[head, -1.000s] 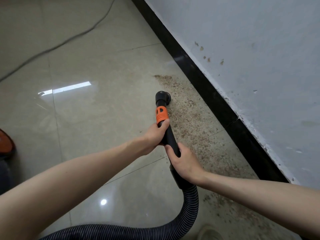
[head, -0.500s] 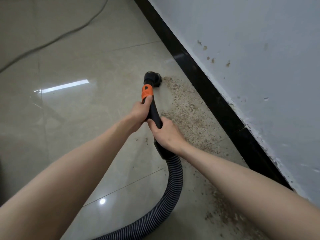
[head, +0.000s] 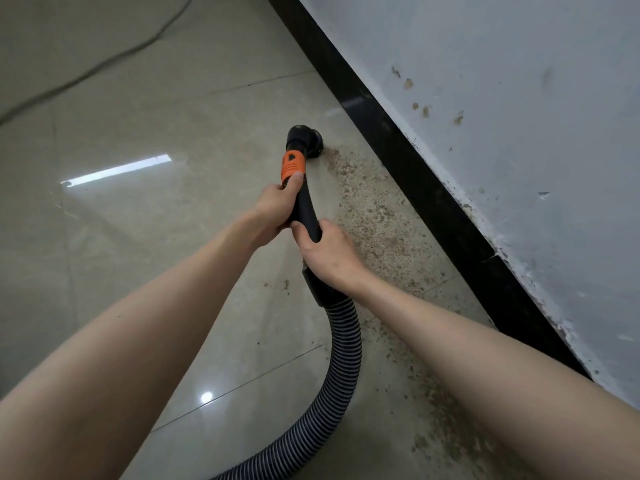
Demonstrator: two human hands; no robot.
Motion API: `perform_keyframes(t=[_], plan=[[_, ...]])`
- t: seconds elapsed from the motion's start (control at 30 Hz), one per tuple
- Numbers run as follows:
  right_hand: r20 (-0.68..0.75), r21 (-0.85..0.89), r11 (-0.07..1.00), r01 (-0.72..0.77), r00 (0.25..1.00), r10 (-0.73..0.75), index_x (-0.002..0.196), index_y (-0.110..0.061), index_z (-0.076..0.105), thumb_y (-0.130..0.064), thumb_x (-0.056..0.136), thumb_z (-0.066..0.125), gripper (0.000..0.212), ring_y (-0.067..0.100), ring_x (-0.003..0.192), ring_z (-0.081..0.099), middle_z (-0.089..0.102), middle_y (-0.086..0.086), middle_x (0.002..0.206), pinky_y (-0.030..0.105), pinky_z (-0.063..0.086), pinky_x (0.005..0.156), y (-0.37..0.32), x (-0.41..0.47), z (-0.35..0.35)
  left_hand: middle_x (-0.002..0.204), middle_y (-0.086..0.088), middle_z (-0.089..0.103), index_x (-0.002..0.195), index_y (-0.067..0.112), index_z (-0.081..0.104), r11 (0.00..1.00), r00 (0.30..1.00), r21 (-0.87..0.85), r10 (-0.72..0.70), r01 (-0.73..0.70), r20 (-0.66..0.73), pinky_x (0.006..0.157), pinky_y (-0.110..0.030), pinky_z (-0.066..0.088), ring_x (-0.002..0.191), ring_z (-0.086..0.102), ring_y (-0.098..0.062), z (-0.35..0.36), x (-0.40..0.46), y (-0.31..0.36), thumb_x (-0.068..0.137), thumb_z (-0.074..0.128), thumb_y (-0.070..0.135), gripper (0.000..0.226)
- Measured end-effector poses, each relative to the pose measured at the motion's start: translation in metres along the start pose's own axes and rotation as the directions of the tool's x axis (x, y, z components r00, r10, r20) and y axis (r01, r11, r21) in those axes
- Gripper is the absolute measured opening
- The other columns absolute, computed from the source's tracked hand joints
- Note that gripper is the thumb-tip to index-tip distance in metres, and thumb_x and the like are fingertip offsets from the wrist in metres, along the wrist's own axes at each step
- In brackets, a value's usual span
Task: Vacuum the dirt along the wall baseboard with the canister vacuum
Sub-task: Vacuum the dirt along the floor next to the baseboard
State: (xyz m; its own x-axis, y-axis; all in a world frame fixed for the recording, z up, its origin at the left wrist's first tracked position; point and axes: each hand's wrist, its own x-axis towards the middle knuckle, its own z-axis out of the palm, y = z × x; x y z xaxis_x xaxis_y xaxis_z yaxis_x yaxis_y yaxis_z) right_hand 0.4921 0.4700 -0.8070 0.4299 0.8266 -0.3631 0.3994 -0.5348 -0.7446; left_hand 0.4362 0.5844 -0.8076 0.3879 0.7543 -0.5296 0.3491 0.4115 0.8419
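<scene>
Fingers of left hand (head: 277, 206) curled round black wand (head: 304, 209) just below orange collar (head: 292, 166); right hand (head: 329, 252) grips wand lower, at hose cuff. Round nozzle (head: 304, 140) at 12 o'clock from hands, on tile floor (head: 138, 237), at far end of dirt (head: 377, 220) strip. Dirt runs beside black baseboard (head: 433, 202), toward 5 o'clock. Ribbed hose (head: 343, 358) curves to 6 o'clock. Cable (head: 86, 72) at 10 o'clock.

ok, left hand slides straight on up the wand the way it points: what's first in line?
The orange collar, which the left hand already touches with its thumb; beyond it the round black nozzle on the floor. Depth past that is unclear.
</scene>
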Motion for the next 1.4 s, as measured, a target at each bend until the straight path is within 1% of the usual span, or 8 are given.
perform_keyframes(t=[0.33,0.43,0.7,0.77,0.87,1.07,1.2,1.4], plan=[[-0.014,-0.001,0.998,-0.062,0.998,0.062,0.089,-0.026,0.051,-0.063,0.091,0.041,0.038,0.019,0.071,0.064,0.064,0.0,0.08,0.031,0.044,0.055,0.029,-0.054,-0.004,0.074,-0.005,0.051,0.098,0.003,0.052,0.997,0.997,0.075,-0.034,0.029,0.074,0.057,-0.025,0.042,0.064,0.052,-0.017,0.026,-0.039,-0.024,0.097,0.045,0.043,0.041],[-0.024,0.015,0.996,-0.09,0.996,0.091,0.091,-0.024,0.052,-0.063,0.091,0.041,0.04,0.02,0.072,0.065,0.064,0.001,0.081,0.033,0.049,0.06,0.037,-0.076,-0.002,0.074,-0.005,0.052,0.098,0.003,0.053,0.996,0.993,0.082,-0.046,0.038,0.109,0.061,-0.027,0.044,0.065,0.052,-0.017,0.032,-0.056,-0.035,0.097,0.045,0.044,0.041],[-0.052,0.023,0.992,-0.125,0.991,0.126,0.092,-0.018,0.052,-0.059,0.092,0.043,0.042,0.027,0.079,0.065,0.064,0.007,0.084,0.043,0.053,0.072,0.048,-0.115,-0.001,0.071,-0.004,0.048,0.089,0.008,0.051,0.996,0.984,0.083,-0.045,0.031,0.17,0.057,-0.025,0.042,0.062,0.049,-0.016,0.043,-0.093,-0.046,0.099,0.043,0.04,0.034],[-0.051,0.024,0.992,-0.121,0.991,0.122,0.087,-0.021,0.05,-0.06,0.092,0.043,0.04,0.024,0.075,0.064,0.064,0.005,0.079,0.04,0.052,0.066,0.051,-0.121,-0.001,0.072,-0.005,0.049,0.093,0.006,0.051,0.996,0.982,0.081,-0.058,0.044,0.178,0.06,-0.027,0.044,0.063,0.05,-0.017,0.044,-0.099,-0.049,0.099,0.043,0.04,0.035],[-0.054,0.009,0.995,-0.101,0.993,0.102,0.078,-0.024,0.047,-0.058,0.093,0.045,0.037,0.016,0.063,0.058,0.058,-0.003,0.069,0.031,0.039,0.053,0.052,-0.127,-0.002,0.073,-0.005,0.051,0.097,0.005,0.052,0.995,0.985,0.087,-0.062,0.048,0.164,0.061,-0.027,0.045,0.064,0.051,-0.017,0.043,-0.104,-0.051,0.099,0.043,0.04,0.036],[-0.025,-0.017,0.997,-0.077,0.997,0.076,0.074,-0.025,0.046,-0.059,0.092,0.044,0.038,0.019,0.066,0.058,0.057,-0.003,0.07,0.031,0.035,0.053,0.038,-0.12,-0.002,0.076,-0.005,0.053,0.104,0.003,0.052,0.996,0.993,0.067,-0.063,0.056,0.1,0.058,-0.027,0.045,0.066,0.053,-0.017,0.03,-0.1,-0.047,0.098,0.044,0.04,0.038],[-0.021,-0.007,0.997,-0.077,0.997,0.077,0.077,-0.025,0.045,-0.06,0.092,0.042,0.038,0.022,0.071,0.06,0.058,0.0,0.074,0.036,0.044,0.06,0.035,-0.122,0.002,0.076,-0.005,0.053,0.103,0.004,0.052,0.996,0.992,0.061,-0.07,0.064,0.106,0.058,-0.027,0.045,0.066,0.054,-0.017,0.026,-0.099,-0.05,0.098,0.044,0.041,0.038],[-0.094,0.008,0.988,-0.153,0.984,0.153,0.089,-0.023,0.047,-0.062,0.092,0.037,0.04,0.028,0.08,0.064,0.065,0.007,0.083,0.044,0.052,0.074,0.048,-0.132,0.002,0.075,-0.005,0.054,0.096,0.007,0.052,0.992,0.973,0.119,-0.058,0.032,0.222,0.06,-0.027,0.046,0.066,0.054,-0.017,0.046,-0.099,-0.05,0.097,0.044,0.042,0.036]])
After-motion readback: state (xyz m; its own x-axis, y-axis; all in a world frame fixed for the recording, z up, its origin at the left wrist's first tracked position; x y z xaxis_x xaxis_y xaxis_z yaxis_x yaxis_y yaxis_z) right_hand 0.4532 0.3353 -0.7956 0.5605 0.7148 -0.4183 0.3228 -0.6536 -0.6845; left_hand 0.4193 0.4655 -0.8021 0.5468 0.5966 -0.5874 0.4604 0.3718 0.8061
